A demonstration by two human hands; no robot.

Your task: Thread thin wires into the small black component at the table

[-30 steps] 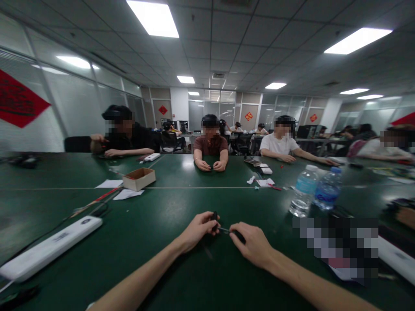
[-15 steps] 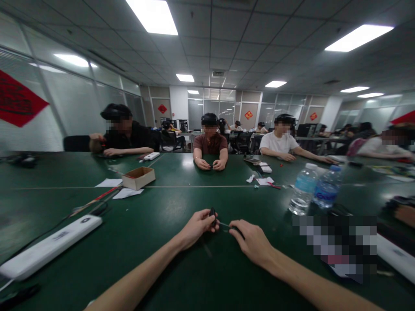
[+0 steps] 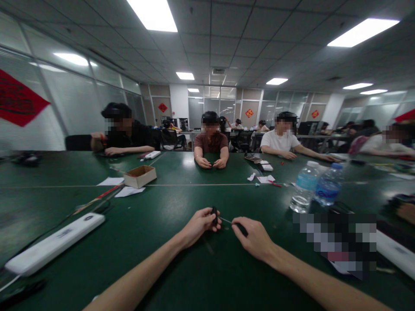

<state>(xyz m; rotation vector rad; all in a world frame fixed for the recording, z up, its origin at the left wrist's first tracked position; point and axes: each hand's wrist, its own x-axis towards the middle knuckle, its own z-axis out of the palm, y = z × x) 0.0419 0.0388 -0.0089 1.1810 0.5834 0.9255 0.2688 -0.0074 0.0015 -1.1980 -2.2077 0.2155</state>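
Note:
My left hand (image 3: 201, 224) is closed around a small black part (image 3: 214, 215) that stands up between thumb and fingers; its kind is too small to make out. In my right hand (image 3: 254, 237) is a screwdriver (image 3: 241, 229) with a black handle, partly covered by my fingers. Its thin metal shaft (image 3: 225, 220) points left and reaches the black part or the fingertips beside it; whether the tip touches is hidden. Both hands are just above the green table (image 3: 181, 276), a short way apart.
A white power strip (image 3: 56, 244) lies at the left, near a small cardboard box (image 3: 140, 178) and papers (image 3: 129, 191). Two water bottles (image 3: 304, 188) stand at the right, by a blurred-out pile and another white strip (image 3: 394, 250). People sit across the table.
My right hand has shifted slightly right, showing more of the screwdriver's handle. The left hand still grips the black part. The view has moved a little.

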